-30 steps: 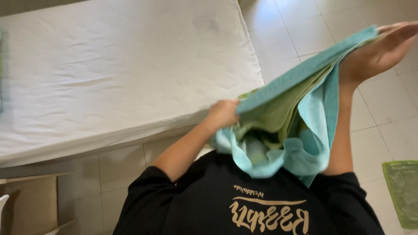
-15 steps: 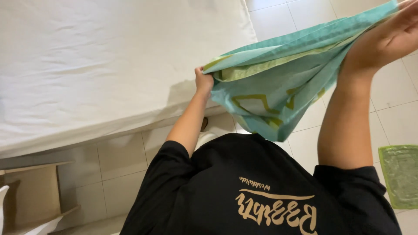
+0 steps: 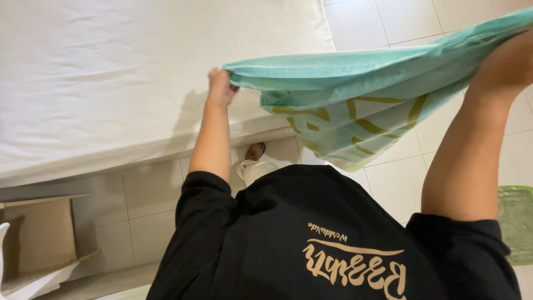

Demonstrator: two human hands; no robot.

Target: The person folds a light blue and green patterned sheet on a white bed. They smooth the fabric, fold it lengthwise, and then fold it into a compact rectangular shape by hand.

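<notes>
- our left hand (image 3: pixel 221 88) pinches one end of the teal cloth (image 3: pixel 355 94) over the bed (image 3: pixel 111 72) edge.
- our right hand (image 3: pixel 508 64) grips the other end, above the tiled floor (image 3: pixel 411 22).

Teal cloth (image 3: pixel 355 94) stretched between left hand (image 3: pixel 220 86) and right hand (image 3: pixel 508 64).

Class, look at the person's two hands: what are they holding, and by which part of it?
Both hold one teal cloth stretched between them: the left hand grips its left end, the right hand its right end, fingers hidden.
</notes>
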